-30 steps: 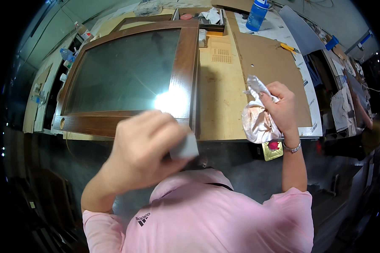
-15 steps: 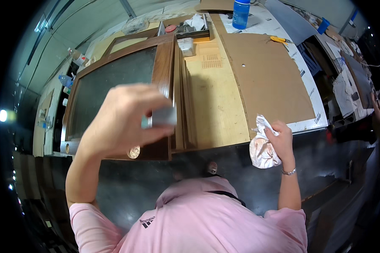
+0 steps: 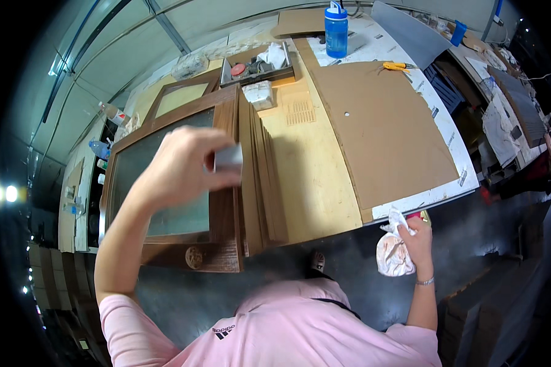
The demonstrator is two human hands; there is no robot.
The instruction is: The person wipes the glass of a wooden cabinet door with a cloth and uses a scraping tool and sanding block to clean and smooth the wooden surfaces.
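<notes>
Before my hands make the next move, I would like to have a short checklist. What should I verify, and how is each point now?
1. Left hand grips the grey block: ok.
2. Block touches the wood-framed glass panel: cannot tell; hand and block are blurred.
3. Right hand holds the cloth: ok.
4. Cloth is clean: not ok; brownish stains show.
5. Blue bottle stands upright, away from both hands: ok.
6. Yellow-handled tool is off the panel: ok; it lies near the cardboard's far edge.

The wearer's two bare hands (image 3: pixel 182 162) (image 3: pixel 419 243) are showing, plus just one grey block (image 3: pixel 230 157), one stained white cloth (image 3: pixel 394 254), one white-spouted blue plastic bottle (image 3: pixel 336 37), one yellow-handled tool (image 3: pixel 398 65).
</notes>
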